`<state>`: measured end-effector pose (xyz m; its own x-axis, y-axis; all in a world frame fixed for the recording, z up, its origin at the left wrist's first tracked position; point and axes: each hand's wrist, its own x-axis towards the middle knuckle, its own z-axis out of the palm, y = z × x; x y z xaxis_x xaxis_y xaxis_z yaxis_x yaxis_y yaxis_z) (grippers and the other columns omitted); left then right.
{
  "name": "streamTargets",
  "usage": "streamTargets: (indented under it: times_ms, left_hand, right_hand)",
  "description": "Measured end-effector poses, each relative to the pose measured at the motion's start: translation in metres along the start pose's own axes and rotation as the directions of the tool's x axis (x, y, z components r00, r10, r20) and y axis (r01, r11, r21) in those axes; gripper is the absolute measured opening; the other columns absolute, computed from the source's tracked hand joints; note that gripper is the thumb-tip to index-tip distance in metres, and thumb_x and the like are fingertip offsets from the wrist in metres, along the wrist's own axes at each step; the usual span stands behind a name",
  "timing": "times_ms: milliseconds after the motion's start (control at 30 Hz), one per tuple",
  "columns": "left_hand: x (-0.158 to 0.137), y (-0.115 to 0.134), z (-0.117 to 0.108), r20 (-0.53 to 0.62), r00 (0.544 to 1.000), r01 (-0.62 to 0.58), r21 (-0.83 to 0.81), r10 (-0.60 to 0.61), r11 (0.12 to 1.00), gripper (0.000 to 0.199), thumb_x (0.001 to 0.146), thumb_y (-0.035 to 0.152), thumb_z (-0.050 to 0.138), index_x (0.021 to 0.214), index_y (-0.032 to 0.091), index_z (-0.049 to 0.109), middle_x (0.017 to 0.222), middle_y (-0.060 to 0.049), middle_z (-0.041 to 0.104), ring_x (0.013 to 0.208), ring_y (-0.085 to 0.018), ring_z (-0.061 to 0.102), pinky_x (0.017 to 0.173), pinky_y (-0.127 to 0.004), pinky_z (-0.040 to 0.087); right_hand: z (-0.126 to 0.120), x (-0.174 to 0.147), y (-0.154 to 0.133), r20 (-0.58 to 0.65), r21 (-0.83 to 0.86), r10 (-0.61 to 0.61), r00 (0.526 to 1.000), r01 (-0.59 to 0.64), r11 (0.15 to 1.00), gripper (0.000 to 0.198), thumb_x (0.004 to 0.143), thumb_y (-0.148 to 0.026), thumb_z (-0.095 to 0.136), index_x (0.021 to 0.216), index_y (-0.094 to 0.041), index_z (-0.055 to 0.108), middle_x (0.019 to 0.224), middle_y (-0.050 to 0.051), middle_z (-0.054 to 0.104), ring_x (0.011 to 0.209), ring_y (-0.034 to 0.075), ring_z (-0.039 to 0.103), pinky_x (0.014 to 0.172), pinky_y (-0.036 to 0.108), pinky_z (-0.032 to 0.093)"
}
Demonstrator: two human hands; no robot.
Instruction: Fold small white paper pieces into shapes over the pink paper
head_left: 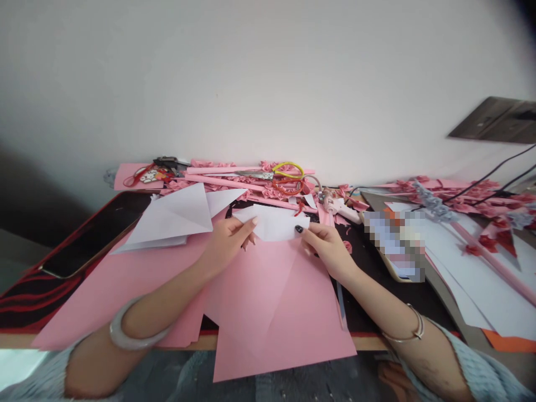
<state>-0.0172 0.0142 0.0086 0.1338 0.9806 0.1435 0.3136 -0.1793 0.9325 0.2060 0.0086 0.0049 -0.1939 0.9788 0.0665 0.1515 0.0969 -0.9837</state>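
Note:
Between my two hands is a white sheet of paper (pixel 278 224), with a fold line showing across it. My left hand (pixel 234 234) pinches its left end between thumb and fingers. At the right end, my right hand (pixel 322 240) grips it the same way, a dark-painted thumbnail on top. Below the white paper lies a large pink sheet (pixel 280 307), creased and reaching past the desk's front edge. Folded white papers (pixel 180 218) rest to the left of my left hand, on top of more pink paper (pixel 125 290).
Scissors (pixel 288 170) with yellow and red handles lie among pink paper sticks at the back. A pale glue gun (pixel 341 206) and a phone (pixel 389 245) are on the right. Another dark-screened device (pixel 98 231) lies left. White sheets (pixel 464 285) cover the far right.

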Motion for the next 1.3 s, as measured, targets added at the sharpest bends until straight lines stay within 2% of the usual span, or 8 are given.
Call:
streamTargets:
  times_ms: [267,333,400,500,600,800,1033,1300]
  left_hand:
    - [0.0,-0.002,0.002,0.212,0.968,0.097,0.18,-0.135,0.979,0.043,0.084,0.043,0.045,0.054,0.014,0.058,0.049,-0.001,0.056,0.042,-0.011,0.049,0.047,-0.023,0.037]
    - [0.001,-0.003,0.003,0.172,0.976,0.08,0.288,-0.133,0.954,0.036,0.083,0.042,0.047,0.064,0.014,0.06,0.058,-0.002,0.06,0.047,-0.013,0.053,0.048,-0.025,0.039]
    - [0.002,-0.005,0.004,0.042,0.999,0.004,0.403,-0.023,0.915,0.025,0.081,0.038,0.051,0.087,0.015,0.06,0.075,-0.004,0.064,0.061,-0.016,0.058,0.056,-0.027,0.044]
    - [0.004,-0.01,0.003,-0.076,0.968,-0.153,0.571,0.237,0.807,0.041,0.079,0.026,0.053,0.119,0.016,0.048,0.113,-0.009,0.058,0.096,-0.021,0.057,0.082,-0.036,0.046]
    - [0.003,-0.016,0.004,0.115,0.939,-0.319,0.64,0.323,0.699,0.041,0.086,0.018,0.042,0.127,0.018,0.045,0.133,-0.007,0.046,0.124,-0.021,0.041,0.103,-0.038,0.034]
    - [-0.004,-0.024,0.013,0.439,0.89,-0.427,0.705,0.125,0.566,0.055,0.079,-0.003,0.027,0.131,0.01,0.041,0.14,-0.01,0.04,0.129,-0.016,0.037,0.103,-0.032,0.037]
    - [-0.005,-0.032,0.017,0.464,0.87,-0.489,0.761,0.17,0.426,0.056,0.076,-0.005,0.029,0.129,0.009,0.041,0.139,-0.012,0.041,0.128,-0.017,0.039,0.101,-0.032,0.037]
    - [0.0,-0.026,0.021,0.502,0.848,-0.529,0.78,0.168,0.335,0.049,0.079,-0.002,0.032,0.125,0.004,0.047,0.135,-0.016,0.045,0.125,-0.021,0.042,0.101,-0.036,0.038]
  right_hand:
    - [-0.004,0.005,0.009,-0.03,-0.25,-0.015,0.999,0.008,0.968,0.029,0.08,-0.036,0.051,0.06,-0.017,0.043,0.054,-0.005,0.037,0.05,0.008,0.032,0.047,0.021,0.023]
    - [-0.003,0.005,0.01,-0.021,-0.332,-0.009,1.0,0.002,0.943,0.027,0.081,-0.034,0.048,0.06,-0.018,0.041,0.053,-0.005,0.037,0.049,0.008,0.032,0.046,0.021,0.023]
    - [-0.001,0.006,0.009,-0.014,-0.423,-0.019,1.0,0.011,0.906,0.025,0.081,-0.031,0.047,0.06,-0.018,0.042,0.052,-0.005,0.037,0.05,0.009,0.033,0.047,0.021,0.024]
    - [0.002,0.007,0.007,0.001,-0.545,-0.045,0.999,0.038,0.838,0.024,0.081,-0.027,0.047,0.06,-0.017,0.045,0.052,-0.004,0.04,0.05,0.009,0.035,0.048,0.021,0.025]
    - [0.004,0.01,0.006,0.017,-0.642,-0.072,0.997,0.066,0.764,0.023,0.082,-0.023,0.046,0.061,-0.016,0.05,0.054,-0.003,0.048,0.051,0.01,0.041,0.051,0.021,0.027]
    - [0.007,0.013,0.01,-0.017,-0.808,-0.077,0.997,0.031,0.589,0.021,0.087,-0.024,0.043,0.079,-0.015,0.06,0.073,0.005,0.065,0.065,0.014,0.058,0.059,0.021,0.035]
    - [0.015,0.011,0.003,-0.006,-0.968,0.021,1.0,-0.011,0.251,0.029,0.089,-0.029,0.036,0.082,-0.017,0.062,0.077,0.009,0.069,0.07,0.02,0.064,0.056,0.025,0.035]
    - [0.021,0.005,-0.001,0.111,-0.988,0.07,0.991,0.102,0.119,0.032,0.089,-0.026,0.032,0.082,-0.017,0.063,0.079,0.01,0.069,0.071,0.024,0.066,0.058,0.028,0.043]
